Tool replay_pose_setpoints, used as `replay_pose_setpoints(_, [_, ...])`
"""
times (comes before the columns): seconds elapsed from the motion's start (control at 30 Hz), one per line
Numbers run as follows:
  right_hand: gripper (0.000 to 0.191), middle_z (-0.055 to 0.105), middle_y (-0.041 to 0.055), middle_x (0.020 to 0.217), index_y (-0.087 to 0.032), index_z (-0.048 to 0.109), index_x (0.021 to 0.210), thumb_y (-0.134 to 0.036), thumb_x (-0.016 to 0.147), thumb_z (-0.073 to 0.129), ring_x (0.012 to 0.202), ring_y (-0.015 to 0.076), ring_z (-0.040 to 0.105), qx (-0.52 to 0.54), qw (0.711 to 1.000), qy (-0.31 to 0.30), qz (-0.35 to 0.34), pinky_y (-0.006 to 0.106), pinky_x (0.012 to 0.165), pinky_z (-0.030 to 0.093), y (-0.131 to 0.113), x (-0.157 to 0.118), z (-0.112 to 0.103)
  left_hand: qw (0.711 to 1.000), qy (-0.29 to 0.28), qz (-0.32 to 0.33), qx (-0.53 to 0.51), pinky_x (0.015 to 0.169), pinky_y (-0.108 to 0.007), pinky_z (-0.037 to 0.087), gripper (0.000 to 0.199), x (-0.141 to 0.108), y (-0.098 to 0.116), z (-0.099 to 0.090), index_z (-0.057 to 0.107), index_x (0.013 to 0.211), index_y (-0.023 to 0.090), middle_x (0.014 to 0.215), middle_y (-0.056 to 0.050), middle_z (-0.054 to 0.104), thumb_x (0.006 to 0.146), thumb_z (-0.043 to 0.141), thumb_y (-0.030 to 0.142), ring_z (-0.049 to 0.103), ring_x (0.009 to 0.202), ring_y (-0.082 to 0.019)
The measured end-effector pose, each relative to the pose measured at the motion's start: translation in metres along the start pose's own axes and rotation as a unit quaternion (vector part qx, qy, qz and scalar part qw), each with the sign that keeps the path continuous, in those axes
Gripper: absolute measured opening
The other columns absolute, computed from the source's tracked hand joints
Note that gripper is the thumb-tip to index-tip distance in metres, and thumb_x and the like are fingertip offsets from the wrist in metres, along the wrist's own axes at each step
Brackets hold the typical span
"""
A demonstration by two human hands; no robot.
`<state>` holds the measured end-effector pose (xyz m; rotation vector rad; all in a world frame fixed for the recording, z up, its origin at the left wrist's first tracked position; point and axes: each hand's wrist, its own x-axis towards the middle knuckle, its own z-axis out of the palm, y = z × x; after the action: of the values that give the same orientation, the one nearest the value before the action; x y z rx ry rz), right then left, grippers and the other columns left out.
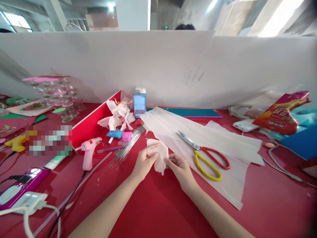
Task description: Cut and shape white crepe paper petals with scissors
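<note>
My left hand [145, 162] and my right hand [179, 168] both pinch a small piece of pale pink crepe paper [160, 158] between them, above the table. Just right of my right hand, a wide sheet of pale crepe paper [223, 148] lies flat. On that sheet rest scissors [205, 160] with red and yellow handles. Left of my left hand lies a bundle of thin metal wires [126, 145]. Beyond it is a pink hot glue gun [89, 152].
Crumpled pale pink paper petals [116, 115] lie by a red box wall [96, 124]. A clear tiered stand [59, 96] stands at the back left. A power strip [22, 188] and cables lie front left. A red snack bag [282, 114] lies at the right, before a white partition [148, 62].
</note>
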<state>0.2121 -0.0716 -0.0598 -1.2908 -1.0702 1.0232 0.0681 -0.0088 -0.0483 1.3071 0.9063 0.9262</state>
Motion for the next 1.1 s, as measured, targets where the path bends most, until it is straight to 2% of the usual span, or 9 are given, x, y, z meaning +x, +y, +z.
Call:
replay_pose_setpoints(0.13, [0.027,0.065,0.0038,0.062,-0.018,0.058,0.074,-0.041,0.087,0.06,0.055,0.0187,0.063,-0.04,0.998,0.02,-0.04,0.031,0.055,0.052,-0.004,-0.001,-0.002,1.0,-0.001,-0.006,-0.003,0.084,-0.033,0.05,0.028,0.002,0.0,0.0,0.073,0.103,0.016,0.107,-0.011,0.071,0.079,0.064,0.027,0.065,0.097,-0.025])
replay_pose_setpoints(0.3, [0.012,0.064,0.0052,0.071,-0.02,0.06,0.076,-0.028,0.085,0.062,0.067,0.0206,0.06,-0.134,0.967,0.125,-0.179,0.036,0.066,0.048,-0.011,-0.004,-0.014,0.997,-0.021,-0.02,-0.072,0.106,-0.034,0.035,0.042,-0.013,0.001,0.014,0.07,0.11,0.025,0.13,-0.009,0.058,0.069,0.077,0.026,0.041,0.133,-0.027])
replay_pose_setpoints(0.4, [0.007,0.069,0.0065,0.079,-0.022,0.065,0.072,-0.024,0.079,0.066,0.077,0.0234,0.061,-0.182,0.95,0.081,-0.239,0.041,0.076,0.046,-0.012,-0.008,-0.017,0.971,-0.111,-0.079,-0.194,0.102,-0.037,0.039,0.034,-0.023,0.0,0.024,0.068,0.103,0.021,0.114,-0.011,0.066,0.073,0.076,0.035,0.053,0.122,-0.027])
replay_pose_setpoints(0.5, [0.002,0.072,0.006,0.085,-0.025,0.069,0.077,-0.024,0.077,0.067,0.085,0.0254,0.063,-0.196,0.95,0.024,-0.243,0.043,0.082,0.047,-0.009,-0.011,-0.014,0.957,-0.097,-0.115,-0.246,0.09,-0.034,0.046,0.027,-0.023,0.001,0.024,0.067,0.086,0.016,0.092,-0.009,0.072,0.079,0.07,0.042,0.065,0.096,-0.021])
replay_pose_setpoints(0.67, [0.032,0.06,0.0159,0.124,-0.019,0.062,0.114,-0.039,0.092,0.049,0.118,0.0317,0.052,-0.129,0.982,0.064,-0.123,0.052,0.098,0.041,-0.011,-0.006,-0.013,0.96,-0.096,-0.137,-0.226,0.078,-0.031,0.051,0.028,-0.009,0.008,0.004,0.065,0.089,0.016,0.079,-0.004,0.072,0.071,0.077,0.034,0.068,0.078,-0.018])
replay_pose_setpoints(0.77, [0.043,0.068,0.0161,0.111,-0.017,0.065,0.112,-0.046,0.096,0.038,0.103,0.0308,0.064,-0.061,0.998,-0.025,-0.012,0.046,0.084,0.053,-0.017,-0.002,-0.016,0.951,-0.162,-0.178,-0.192,0.072,-0.036,0.054,0.032,-0.004,0.011,-0.009,0.066,0.096,0.013,0.082,-0.009,0.073,0.07,0.077,0.028,0.069,0.075,-0.023])
replay_pose_setpoints(0.83, [0.037,0.072,0.0119,0.101,-0.018,0.067,0.109,-0.047,0.09,0.053,0.093,0.0279,0.068,0.001,0.997,-0.069,0.041,0.041,0.08,0.055,-0.021,-0.002,-0.018,0.945,-0.194,-0.202,-0.17,0.073,-0.038,0.054,0.029,-0.003,0.012,-0.015,0.067,0.095,0.011,0.084,-0.012,0.074,0.071,0.076,0.025,0.07,0.075,-0.024])
replay_pose_setpoints(0.93, [0.041,0.073,0.0079,0.098,-0.018,0.067,0.105,-0.045,0.075,0.074,0.092,0.0268,0.067,0.085,0.99,-0.051,0.104,0.039,0.086,0.053,-0.022,-0.002,-0.018,0.936,-0.224,-0.222,-0.153,0.078,-0.039,0.054,0.023,-0.005,0.011,-0.018,0.068,0.09,0.011,0.085,-0.013,0.074,0.074,0.074,0.026,0.071,0.079,-0.025])
replay_pose_setpoints(1.1, [0.042,0.073,0.0067,0.084,-0.016,0.07,0.091,-0.049,0.066,0.079,0.084,0.0279,0.068,0.092,0.987,-0.004,0.13,0.04,0.08,0.054,-0.015,-0.001,-0.02,0.928,-0.243,-0.232,-0.16,0.084,-0.043,0.053,0.039,-0.003,0.008,-0.019,0.069,0.09,0.01,0.094,-0.017,0.074,0.083,0.063,0.048,0.07,0.092,-0.028])
